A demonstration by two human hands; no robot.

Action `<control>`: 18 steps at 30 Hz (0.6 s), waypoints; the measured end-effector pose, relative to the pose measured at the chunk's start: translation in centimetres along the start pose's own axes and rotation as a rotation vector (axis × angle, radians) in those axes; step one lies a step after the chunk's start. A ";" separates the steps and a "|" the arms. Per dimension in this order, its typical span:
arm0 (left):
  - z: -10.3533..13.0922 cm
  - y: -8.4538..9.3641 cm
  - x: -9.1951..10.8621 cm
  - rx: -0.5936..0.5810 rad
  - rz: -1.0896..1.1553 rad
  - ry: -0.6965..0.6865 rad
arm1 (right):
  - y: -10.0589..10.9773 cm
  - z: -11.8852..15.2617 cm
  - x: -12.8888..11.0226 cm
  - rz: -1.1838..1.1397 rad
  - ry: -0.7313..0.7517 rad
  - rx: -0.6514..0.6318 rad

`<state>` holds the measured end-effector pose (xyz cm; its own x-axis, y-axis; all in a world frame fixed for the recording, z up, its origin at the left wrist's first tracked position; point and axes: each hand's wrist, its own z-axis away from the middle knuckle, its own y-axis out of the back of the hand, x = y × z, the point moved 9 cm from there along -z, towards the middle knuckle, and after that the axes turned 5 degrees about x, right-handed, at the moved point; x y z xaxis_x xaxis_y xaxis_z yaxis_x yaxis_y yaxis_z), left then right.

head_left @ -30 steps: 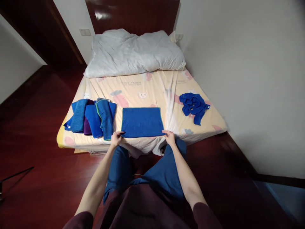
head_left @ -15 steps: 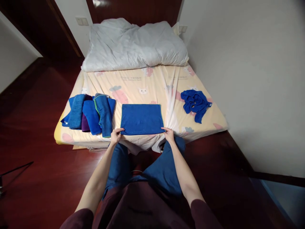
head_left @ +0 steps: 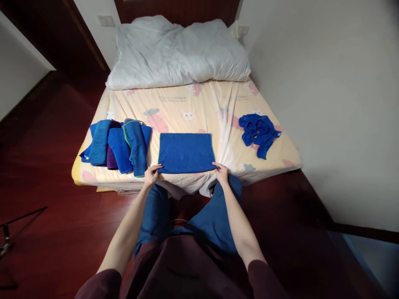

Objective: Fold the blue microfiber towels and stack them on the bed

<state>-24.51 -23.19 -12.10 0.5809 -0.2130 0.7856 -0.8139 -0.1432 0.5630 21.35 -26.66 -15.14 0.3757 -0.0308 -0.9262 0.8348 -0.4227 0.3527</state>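
Observation:
A blue towel (head_left: 186, 153) with green-edged sides lies flat as a rectangle at the front of the bed. My left hand (head_left: 152, 174) pinches its near left corner between thumb and fingers. At the near right corner, my right hand (head_left: 221, 172) grips the towel in the same way. To the left lies a row of rolled or folded towels (head_left: 120, 150), several of them blue and one purple. A crumpled blue towel (head_left: 258, 132) rests in a loose heap on the right side of the bed.
The bed (head_left: 187, 99) has a cream sheet printed with carrots and rabbits. A bulky white quilt (head_left: 183, 54) lies across its head end. A pale wall (head_left: 330, 104) stands to the right. Thin black stand legs (head_left: 25, 216) are on the dark red floor at left.
The view has shifted slightly, so the bed sits a little higher in the picture. Both hands keep hold of the towel's near corners, and the towel looks the same.

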 end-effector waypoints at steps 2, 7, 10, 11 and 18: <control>0.0 -0.1 -0.4 0.003 0.021 0.018 | 0.0 0.0 0.0 -0.023 -0.006 -0.004; -0.1 0.2 -0.6 0.044 0.063 0.063 | 0.0 -0.1 0.1 -0.037 0.017 -0.004; -0.1 0.5 -1.0 0.084 0.087 0.138 | 0.3 -0.1 0.7 -0.017 -0.009 0.045; -0.1 0.6 -1.1 0.094 0.093 0.159 | 0.4 -0.1 1.0 -0.011 -0.017 0.064; 0.1 1.1 -1.5 0.159 0.068 0.265 | 0.7 -0.2 1.4 0.020 -0.037 0.116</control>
<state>-26.31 -23.15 -12.72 0.4896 0.0288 0.8715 -0.8299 -0.2914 0.4758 22.59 -26.81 -16.16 0.3748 -0.0725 -0.9243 0.7742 -0.5240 0.3551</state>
